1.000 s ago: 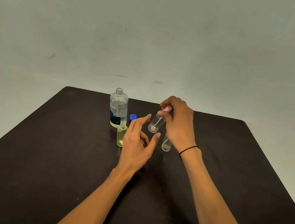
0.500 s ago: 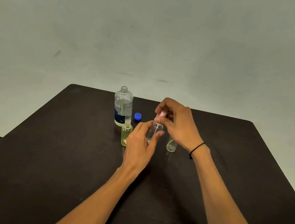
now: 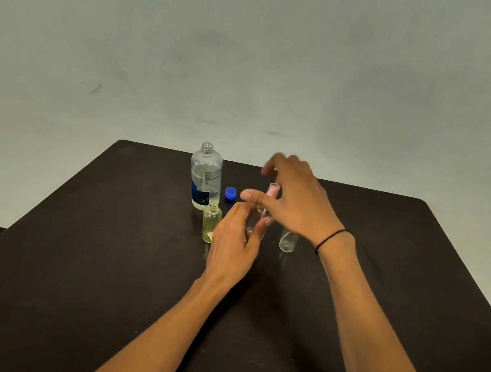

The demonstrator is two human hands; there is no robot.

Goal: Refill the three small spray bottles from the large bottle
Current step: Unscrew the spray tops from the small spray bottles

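The large clear bottle [image 3: 205, 177] with a blue label stands uncapped at the table's far middle. In front of it stands a small yellow-tinted bottle [image 3: 211, 222], open at the top. My left hand [image 3: 235, 243] grips a small clear spray bottle [image 3: 255, 222] upright; its pink spray head [image 3: 273, 189] sticks up above my fingers. My right hand [image 3: 296, 199] hovers around that pink head, fingers spread and off it. A third small clear bottle [image 3: 287, 242] stands to the right, partly behind my right wrist.
A blue cap [image 3: 230, 193] lies beside the large bottle. The black table [image 3: 91, 273] ends close behind the bottles, with a pale wall beyond. Floor shows past the table's left edge.
The clear spray bottle went from tilted in my right hand to upright in my left hand. My right fingers have let go of the pink head and spread apart.
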